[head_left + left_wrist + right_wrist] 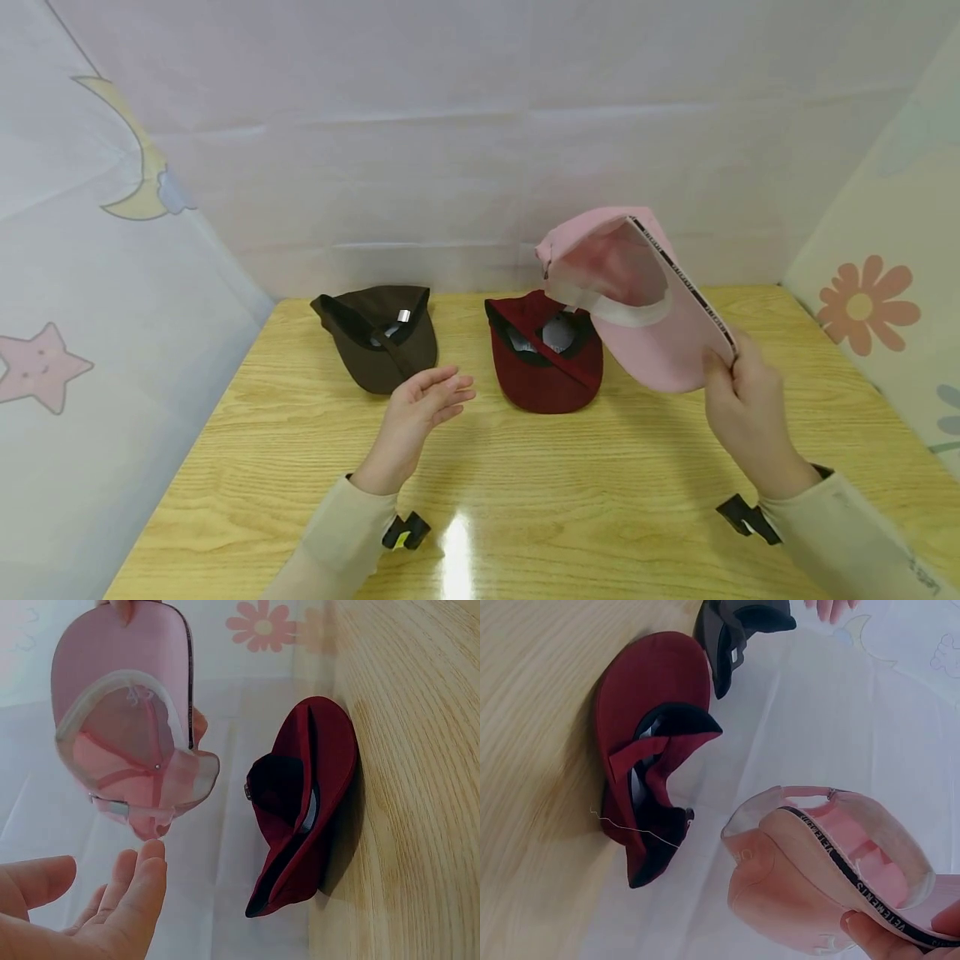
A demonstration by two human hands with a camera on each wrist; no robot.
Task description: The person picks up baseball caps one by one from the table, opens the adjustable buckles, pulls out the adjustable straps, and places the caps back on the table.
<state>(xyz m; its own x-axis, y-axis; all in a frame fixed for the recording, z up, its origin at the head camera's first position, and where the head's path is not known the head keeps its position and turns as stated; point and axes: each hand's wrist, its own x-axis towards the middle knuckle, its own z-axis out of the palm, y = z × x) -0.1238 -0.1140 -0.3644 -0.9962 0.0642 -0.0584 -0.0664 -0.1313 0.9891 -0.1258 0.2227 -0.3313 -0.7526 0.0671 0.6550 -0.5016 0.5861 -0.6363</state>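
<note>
In the head view, the right hand (752,410) pinched the pale-pink fabric cap (637,312) by its brim (667,357), aloft near the dark-red fabric cap (542,390). The left wrist view showed the left hand (109,915) empty, fingers loosely extended; in the right wrist view, a light grip seemed best to spare the crown (771,901).

Your left hand (412,423) is hovering in the air, and its fingers (141,901) are pointing rightward, only slightly bent. Your right hand (753,421) is pinching between thumb (719,382) and fingers, while both your forearms (333,542) are slanting inward.
</note>
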